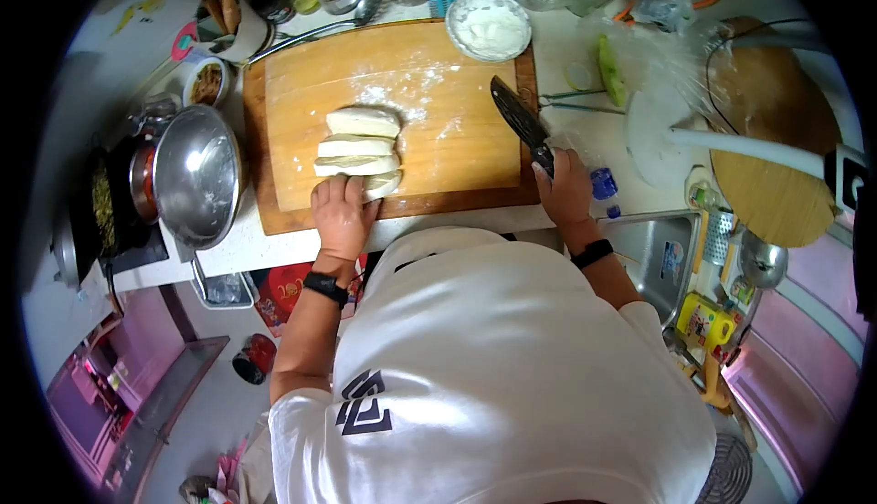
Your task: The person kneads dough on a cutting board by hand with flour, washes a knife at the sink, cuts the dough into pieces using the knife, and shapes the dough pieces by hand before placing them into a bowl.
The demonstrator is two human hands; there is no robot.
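Note:
Several thick strips of pale dough (363, 122) lie side by side on the wooden board (438, 152), left of its middle. My left hand (343, 215) rests at the board's near edge, its fingers bent over the nearest dough strip (384, 184). At the right side of the board, my right hand (568, 189) is wrapped round the handle of a dark-bladed kitchen knife (521, 119). The blade points up and to the left, apart from the dough. Flour is scattered on the board beyond the strips.
A bowl of flour (489, 27) sits at the board's far right corner. A large steel bowl (196, 175) stands to the left, near a small bowl of brown food (206, 82). A ladle (365, 9) lies along the far edge. The sink (653, 248) is at right.

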